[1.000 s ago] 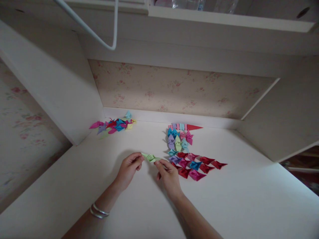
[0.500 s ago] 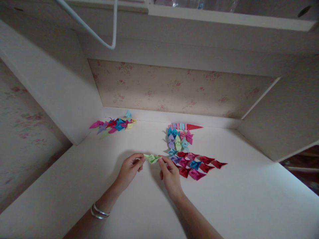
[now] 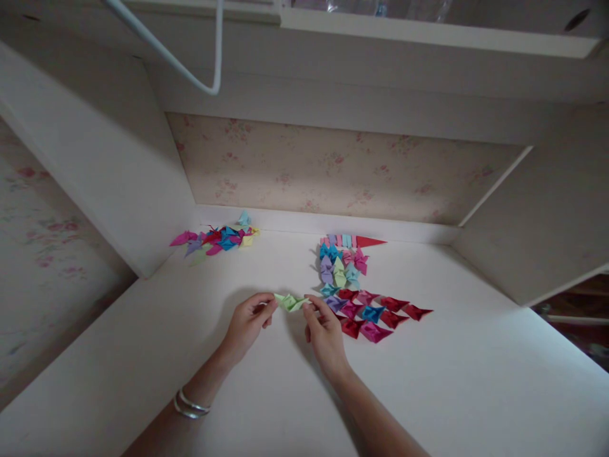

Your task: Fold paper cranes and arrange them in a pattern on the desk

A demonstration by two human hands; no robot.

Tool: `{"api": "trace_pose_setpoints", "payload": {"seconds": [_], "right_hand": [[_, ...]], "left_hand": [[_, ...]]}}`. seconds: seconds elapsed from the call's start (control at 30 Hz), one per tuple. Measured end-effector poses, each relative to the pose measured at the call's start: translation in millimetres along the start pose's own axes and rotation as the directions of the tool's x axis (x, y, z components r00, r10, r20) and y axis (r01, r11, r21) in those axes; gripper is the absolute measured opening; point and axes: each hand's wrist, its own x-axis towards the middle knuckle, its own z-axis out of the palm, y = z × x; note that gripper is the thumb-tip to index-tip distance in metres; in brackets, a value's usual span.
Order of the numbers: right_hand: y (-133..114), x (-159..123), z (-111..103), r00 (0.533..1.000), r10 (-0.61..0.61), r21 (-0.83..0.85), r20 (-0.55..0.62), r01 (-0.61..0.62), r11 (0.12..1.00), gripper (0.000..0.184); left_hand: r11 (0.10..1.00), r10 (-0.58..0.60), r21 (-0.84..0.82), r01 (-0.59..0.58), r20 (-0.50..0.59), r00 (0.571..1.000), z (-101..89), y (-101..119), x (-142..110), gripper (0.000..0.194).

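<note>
Between my two hands, above the white tabletop, is a light green folded paper boat (image 3: 290,303). My left hand (image 3: 250,320) pinches its left tip between thumb and fingers. Its right tip is pinched by my right hand (image 3: 325,330). Just right of that hand lie rows of folded paper boats (image 3: 373,313) in red, pink, blue and purple; the hand hides part of the nearest ones. Behind them sit several folded paper pieces (image 3: 339,271) in purple, green, blue and pink.
A heap of colourful paper cranes (image 3: 223,239) lies at the back left. Near the back edge is a row of small folded strips ending in a red paper triangle (image 3: 370,242). A shelf (image 3: 428,35) overhangs the table (image 3: 266,406), and a white bent rod (image 3: 190,76) hangs at upper left.
Almost nothing differs. Both hands keep hold of the green paper boat in the same spot, and the view has shifted very slightly.
</note>
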Motion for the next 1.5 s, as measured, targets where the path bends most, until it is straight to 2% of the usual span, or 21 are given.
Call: {"api": "trace_pose_setpoints", "payload": {"seconds": [0.13,0.33,0.4,0.47,0.53,0.6,0.73,0.83,0.9,1.0,1.2,1.5], "right_hand": [[0.2,-0.2,0.0,1.0,-0.011,0.043,0.02,0.01,0.999,0.046],[0.8,-6.3,0.0,1.0,-0.028,-0.021,0.012,0.028,0.999,0.034],[-3.5,-11.9,-6.0,0.999,-0.043,0.006,-0.008,0.043,0.999,0.033],[-10.1,-18.3,-20.6,0.998,-0.067,0.041,-0.014,0.068,0.997,0.033],[-17.1,-23.7,-46.2,0.996,-0.085,0.055,-0.009,0.085,0.995,0.032],[-22.5,-26.9,-82.1,0.996,-0.085,0.034,-0.029,0.086,0.996,0.032],[-28.4,-25.0,-166.6,0.975,-0.104,-0.124,-0.199,0.08,0.989,0.033],[-31.2,-19.0,-219.0,0.964,-0.058,-0.272,-0.261,-0.016,0.962,0.034],[-31.9,-14.2,-243.4,0.965,-0.016,-0.329,-0.262,-0.073,0.942,0.035],[-30.0,-6.6,-267.0,0.961,0.015,-0.386,-0.277,-0.126,0.914,0.037],[-20.8,7.2,-287.2,0.951,0.031,-0.514,-0.307,-0.194,0.835,0.039],[-18.5,13.8,-286.1,0.956,0.055,-0.592,-0.289,-0.223,0.774,0.041]], "left_hand": [[1.0,0.005,0.03,-0.006,0.021,1.0,-3.4,-2.1,2.0,0.031],[0.998,-0.044,0.044,0.039,0.131,0.99,-8.3,1.9,-1.7,0.032],[0.998,-0.053,0.03,0.048,0.195,0.979,-8.4,2.5,-4.4,0.031],[0.998,-0.064,0.014,0.062,0.266,0.962,-7.9,1.8,-6.7,0.03],[0.997,-0.079,0.016,0.078,0.319,0.944,-7.4,0.3,-8.2,0.03],[0.996,-0.094,0.029,0.09,0.343,0.934,-7.2,-0.7,-8.7,0.029],[0.994,-0.112,0.026,0.11,0.351,0.93,-8.0,0.2,-8.2,0.026],[0.992,-0.119,0.0,0.127,0.347,0.93,-8.4,0.0,-7.3,0.024],[0.991,-0.118,-0.024,0.134,0.34,0.933,-8.5,-1.7,-6.9,0.023],[0.989,-0.112,-0.057,0.138,0.332,0.937,-8.7,-4.5,-6.9,0.021],[0.986,-0.113,-0.083,0.144,0.306,0.945,-8.5,-4.4,-7.4,0.02],[0.984,-0.111,-0.099,0.147,0.304,0.946,-8.8,-9.2,-5.4,0.019]]}}
